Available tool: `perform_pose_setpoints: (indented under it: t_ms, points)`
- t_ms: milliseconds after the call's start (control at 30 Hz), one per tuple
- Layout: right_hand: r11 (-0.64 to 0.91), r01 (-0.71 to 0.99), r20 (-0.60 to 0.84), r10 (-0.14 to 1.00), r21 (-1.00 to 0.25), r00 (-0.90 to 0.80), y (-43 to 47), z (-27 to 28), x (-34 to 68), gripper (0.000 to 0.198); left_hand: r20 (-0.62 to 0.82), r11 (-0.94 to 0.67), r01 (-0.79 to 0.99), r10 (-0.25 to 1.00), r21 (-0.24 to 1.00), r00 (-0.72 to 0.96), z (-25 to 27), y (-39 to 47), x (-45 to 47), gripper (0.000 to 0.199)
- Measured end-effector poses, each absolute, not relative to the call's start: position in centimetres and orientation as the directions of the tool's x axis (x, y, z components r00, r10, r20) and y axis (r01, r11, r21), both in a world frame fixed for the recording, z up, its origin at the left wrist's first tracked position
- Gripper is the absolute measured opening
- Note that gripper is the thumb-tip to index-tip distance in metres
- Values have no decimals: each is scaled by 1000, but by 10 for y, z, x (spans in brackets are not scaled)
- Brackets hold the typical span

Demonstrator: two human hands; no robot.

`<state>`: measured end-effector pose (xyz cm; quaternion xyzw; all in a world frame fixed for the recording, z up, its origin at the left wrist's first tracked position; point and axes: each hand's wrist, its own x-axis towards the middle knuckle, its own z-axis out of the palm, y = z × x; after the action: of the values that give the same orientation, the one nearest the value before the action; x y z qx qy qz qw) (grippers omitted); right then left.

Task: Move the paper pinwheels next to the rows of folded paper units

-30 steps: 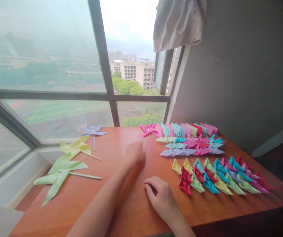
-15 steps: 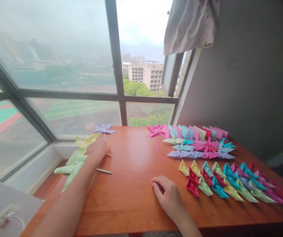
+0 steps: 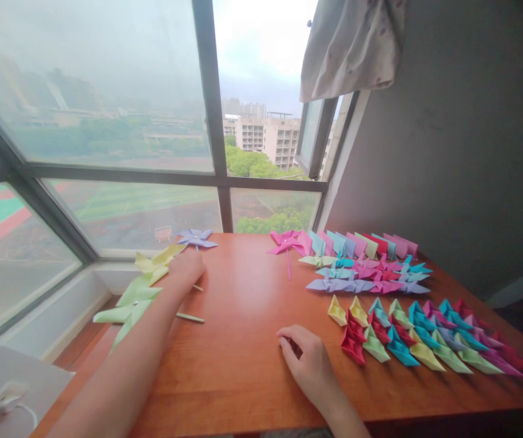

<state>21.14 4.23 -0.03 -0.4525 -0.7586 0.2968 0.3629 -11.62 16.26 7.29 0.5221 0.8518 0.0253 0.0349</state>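
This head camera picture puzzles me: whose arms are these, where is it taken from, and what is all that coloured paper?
No machine here: a person wears a camera on the head, looking down at their own two bare hands. The left hand reaches to the yellow pinwheel near the window and seems to rest on it; whether it grips cannot be told. The right hand rests curled on the wooden table, seemingly holding nothing. Also there: a green pinwheel, a purple pinwheel, a pink pinwheel, and rows of folded paper pieces in many colours.

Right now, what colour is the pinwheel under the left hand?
Pale yellow; the pinwheel shows partly beneath the left hand in the head view.
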Motion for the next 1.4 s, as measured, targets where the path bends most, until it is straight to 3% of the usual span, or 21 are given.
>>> perform_pose_setpoints:
  t_ms: [200, 700, 1233, 1400]
  points:
    - [424, 464, 294, 898, -778, -328, 42, 1, 211, 22, 49, 373, 927, 926, 26, -374, 71, 157, -82, 29]
    - [427, 471, 308, 899, -772, -310, 42, 6, 209, 22, 53, -41, 986, 998, 160, 33, 57, 143, 58, 27]
    - [427, 469, 309, 899, -773, -310, 42, 4, 210, 23, -4, -83, 979, 996, 189, 85, 54, 118, 76, 29]
    - [430, 462, 300, 895, -776, -329, 41, 3, 211, 21, -4, 45, 987, 999, 152, -45, 63, 77, 29, 28]
